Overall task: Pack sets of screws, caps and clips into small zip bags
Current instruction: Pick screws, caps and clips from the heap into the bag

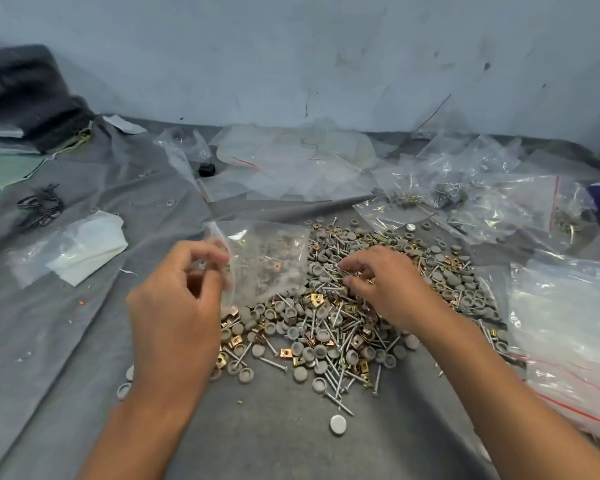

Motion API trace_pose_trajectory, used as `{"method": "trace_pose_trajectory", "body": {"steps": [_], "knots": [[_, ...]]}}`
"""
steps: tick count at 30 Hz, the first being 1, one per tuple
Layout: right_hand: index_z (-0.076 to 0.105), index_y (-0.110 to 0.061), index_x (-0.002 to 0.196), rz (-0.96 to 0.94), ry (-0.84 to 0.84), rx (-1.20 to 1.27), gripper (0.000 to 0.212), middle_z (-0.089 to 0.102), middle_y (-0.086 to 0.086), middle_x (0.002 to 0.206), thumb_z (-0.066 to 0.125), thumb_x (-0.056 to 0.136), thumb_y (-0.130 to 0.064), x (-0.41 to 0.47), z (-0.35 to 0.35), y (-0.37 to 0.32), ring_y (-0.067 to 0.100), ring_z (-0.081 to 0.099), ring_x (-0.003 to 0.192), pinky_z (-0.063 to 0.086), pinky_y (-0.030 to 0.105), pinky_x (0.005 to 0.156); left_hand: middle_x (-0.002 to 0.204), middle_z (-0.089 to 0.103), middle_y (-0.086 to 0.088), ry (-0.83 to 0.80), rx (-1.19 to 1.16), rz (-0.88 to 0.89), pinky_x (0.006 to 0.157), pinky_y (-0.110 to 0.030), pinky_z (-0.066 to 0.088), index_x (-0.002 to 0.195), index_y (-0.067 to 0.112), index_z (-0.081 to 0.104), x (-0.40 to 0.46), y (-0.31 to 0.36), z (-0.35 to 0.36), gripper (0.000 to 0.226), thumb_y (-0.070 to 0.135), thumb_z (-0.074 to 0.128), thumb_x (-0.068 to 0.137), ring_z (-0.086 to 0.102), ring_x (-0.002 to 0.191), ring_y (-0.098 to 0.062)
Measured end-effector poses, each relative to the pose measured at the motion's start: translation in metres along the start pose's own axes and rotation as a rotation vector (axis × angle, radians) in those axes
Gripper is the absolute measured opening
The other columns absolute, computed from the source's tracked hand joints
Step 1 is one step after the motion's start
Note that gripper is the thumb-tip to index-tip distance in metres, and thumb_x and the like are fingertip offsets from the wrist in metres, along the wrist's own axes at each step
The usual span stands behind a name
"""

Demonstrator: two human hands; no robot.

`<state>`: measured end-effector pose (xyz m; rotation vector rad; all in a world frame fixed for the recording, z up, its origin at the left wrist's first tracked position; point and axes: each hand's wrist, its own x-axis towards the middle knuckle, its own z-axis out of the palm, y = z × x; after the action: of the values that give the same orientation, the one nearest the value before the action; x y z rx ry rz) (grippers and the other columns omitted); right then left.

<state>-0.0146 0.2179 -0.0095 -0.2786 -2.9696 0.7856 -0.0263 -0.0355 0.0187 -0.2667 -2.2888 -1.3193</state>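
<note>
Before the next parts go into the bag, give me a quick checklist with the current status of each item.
1. Left hand holds the small zip bag: ok.
2. Bag mouth open: cannot tell.
3. Right hand down on the pile of screws, caps and clips: ok.
4. Right grip on a screw: cannot tell.
5. Bag already holds some parts: ok.
6. Spare bags to the right: ok.

Under right hand [378, 285]: grey caps [321, 351], silver screws [338, 379], brass-gold clips [315, 298]. Clear zip bag [267, 261] at left hand [177, 303]. Grey cloth [84, 323]. Right of it, red-striped clear bags [568, 341].
</note>
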Motion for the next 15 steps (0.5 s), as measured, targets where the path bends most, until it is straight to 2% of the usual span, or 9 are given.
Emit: {"method": "trace_pose_trajectory", "body": {"steps": [2, 4, 6, 9, 12, 13, 15], "knots": [[0.063, -0.039, 0.124, -0.007, -0.034, -0.063, 0.030, 0.057, -0.013, 0.123, 0.066, 0.094, -0.035, 0.008, 0.001, -0.005, 0.009, 0.057, 0.105, 0.052, 0.030, 0.095, 0.103, 0.073, 0.017, -0.012, 0.015, 0.065, 0.070, -0.014, 0.052, 0.089, 0.041, 0.068, 0.004, -0.003, -0.002, 0.037, 0.004, 0.066, 0.091, 0.067, 0.083, 0.007], [0.064, -0.040, 0.119, -0.022, -0.048, -0.130, 0.026, 0.060, -0.013, 0.115, 0.067, 0.093, -0.035, 0.012, 0.002, -0.009, 0.007, 0.058, 0.094, 0.057, 0.031, 0.087, 0.109, 0.070, 0.013, -0.021, 0.059, 0.141, 0.080, -0.018, 0.053, 0.098, 0.031, 0.076, 0.006, -0.007, -0.001, 0.038, -0.004, 0.065, 0.089, 0.068, 0.087, -0.002], [0.064, -0.040, 0.113, -0.015, -0.041, -0.188, 0.019, 0.061, -0.012, 0.105, 0.065, 0.095, -0.034, 0.013, 0.004, -0.012, 0.005, 0.059, 0.082, 0.060, 0.031, 0.076, 0.111, 0.069, 0.006, -0.043, 0.118, 0.199, 0.086, -0.009, 0.046, 0.102, 0.021, 0.079, 0.005, -0.011, 0.002, 0.038, -0.010, 0.063, 0.087, 0.065, 0.088, -0.009], [0.062, -0.036, 0.110, 0.040, 0.009, -0.184, 0.014, 0.063, -0.011, 0.100, 0.060, 0.099, -0.029, 0.009, 0.009, -0.012, 0.008, 0.062, 0.070, 0.060, 0.031, 0.062, 0.112, 0.064, -0.002, -0.108, 0.159, 0.240, 0.088, 0.001, 0.034, 0.106, 0.014, 0.080, 0.001, -0.012, 0.006, 0.037, -0.013, 0.061, 0.089, 0.058, 0.093, -0.007], [0.062, -0.033, 0.115, 0.048, 0.092, -0.052, 0.016, 0.066, -0.013, 0.103, 0.056, 0.101, -0.028, -0.003, 0.008, -0.008, 0.001, 0.060, 0.077, 0.052, 0.021, 0.065, 0.113, 0.060, 0.003, -0.197, 0.161, 0.253, 0.091, -0.003, 0.035, 0.110, 0.012, 0.077, -0.006, -0.007, 0.011, 0.032, -0.007, 0.060, 0.091, 0.056, 0.097, -0.005], [0.062, -0.032, 0.115, 0.049, 0.130, 0.040, 0.015, 0.066, -0.016, 0.100, 0.056, 0.101, -0.028, -0.009, 0.005, -0.007, -0.004, 0.058, 0.078, 0.047, 0.015, 0.065, 0.113, 0.060, 0.006, -0.235, 0.157, 0.258, 0.093, -0.003, 0.035, 0.113, 0.013, 0.075, -0.009, -0.005, 0.012, 0.030, -0.003, 0.060, 0.092, 0.055, 0.098, -0.003], [0.063, -0.031, 0.111, 0.042, 0.201, 0.237, 0.012, 0.064, -0.019, 0.088, 0.056, 0.101, -0.026, -0.026, 0.000, -0.007, -0.006, 0.057, 0.073, 0.042, 0.012, 0.059, 0.114, 0.057, 0.013, -0.327, 0.147, 0.255, 0.093, 0.005, 0.030, 0.119, 0.015, 0.072, -0.015, 0.000, 0.016, 0.028, 0.009, 0.062, 0.093, 0.051, 0.089, 0.008]]}}
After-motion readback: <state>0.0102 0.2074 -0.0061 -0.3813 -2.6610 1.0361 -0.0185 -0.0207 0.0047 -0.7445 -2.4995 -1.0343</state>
